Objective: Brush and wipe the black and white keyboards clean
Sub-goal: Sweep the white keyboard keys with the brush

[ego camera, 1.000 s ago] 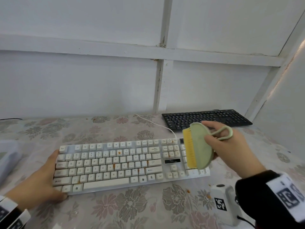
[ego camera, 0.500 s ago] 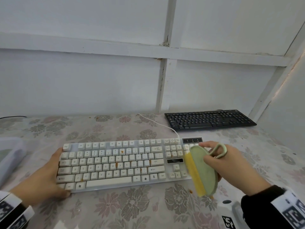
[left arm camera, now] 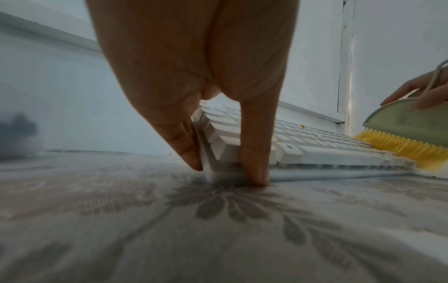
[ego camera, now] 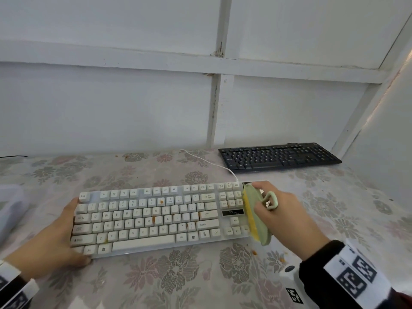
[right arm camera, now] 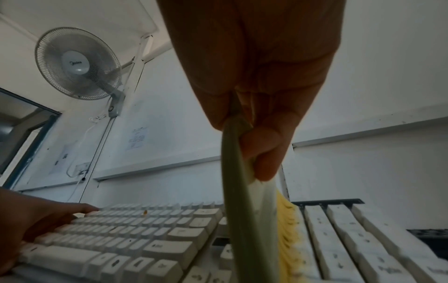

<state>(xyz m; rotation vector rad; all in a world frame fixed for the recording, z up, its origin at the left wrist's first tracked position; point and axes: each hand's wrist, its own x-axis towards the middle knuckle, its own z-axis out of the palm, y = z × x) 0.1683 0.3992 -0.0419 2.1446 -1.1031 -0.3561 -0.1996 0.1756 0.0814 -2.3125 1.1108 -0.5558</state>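
Observation:
The white keyboard (ego camera: 145,219) (left arm camera: 315,145) (right arm camera: 145,239) lies in front of me on the flowered cloth, with orange stains on several keys. My left hand (ego camera: 60,237) (left arm camera: 230,114) (right arm camera: 29,226) grips its left end, thumb on the front edge. My right hand (ego camera: 278,217) (right arm camera: 261,95) holds a green brush (ego camera: 256,215) (left arm camera: 407,122) (right arm camera: 242,210) by its back. The brush's yellow bristles press on the number-pad keys at the right end. The black keyboard (ego camera: 278,157) sits at the back right, untouched.
Orange crumbs (ego camera: 283,260) lie on the tablecloth (ego camera: 178,275) in front of the keyboard's right end. A translucent box (ego camera: 11,208) stands at the left edge. The white cable (ego camera: 207,162) runs back toward the wall. A white marked device (ego camera: 292,284) sits near my right wrist.
The brush came down from above the keyboard's right end, swept toward me past the front edge, then returned onto the number-pad keys. My left hand stayed on the left end.

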